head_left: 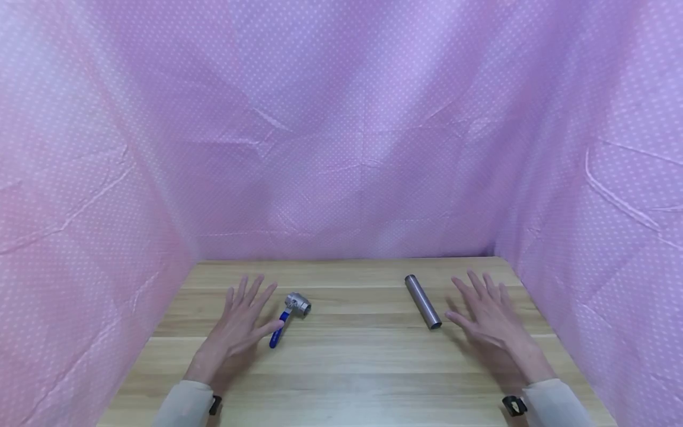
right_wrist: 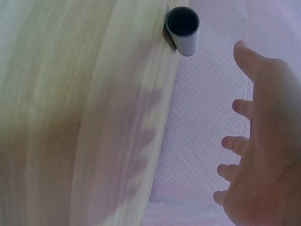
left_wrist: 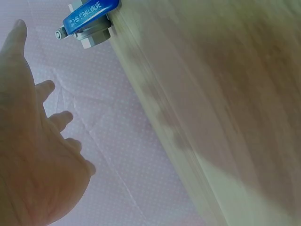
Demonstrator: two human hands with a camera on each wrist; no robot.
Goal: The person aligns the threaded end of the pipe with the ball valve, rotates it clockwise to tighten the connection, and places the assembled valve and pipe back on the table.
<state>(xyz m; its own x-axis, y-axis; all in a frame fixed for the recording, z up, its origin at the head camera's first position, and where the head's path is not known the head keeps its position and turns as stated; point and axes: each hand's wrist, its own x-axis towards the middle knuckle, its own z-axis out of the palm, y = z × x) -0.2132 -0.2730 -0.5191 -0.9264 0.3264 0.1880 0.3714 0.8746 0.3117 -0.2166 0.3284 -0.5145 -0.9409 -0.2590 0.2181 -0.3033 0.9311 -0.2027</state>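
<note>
A small steel ball valve (head_left: 296, 305) with a blue lever handle (head_left: 278, 332) lies on the wooden table (head_left: 352, 362); the left wrist view shows the valve (left_wrist: 89, 23) close up. My left hand (head_left: 241, 320) hovers open just left of it, thumb near the blue handle, fingers spread and holding nothing. A grey metal tube (head_left: 422, 301) lies to the right, its open end (right_wrist: 182, 22) facing the right wrist camera. My right hand (head_left: 488, 311) hovers open just right of the tube, fingers spread, apart from it.
Pink dotted cloth (head_left: 341, 136) walls in the table at the back and on both sides. Bare wood stretches between the valve and the tube and toward the near edge.
</note>
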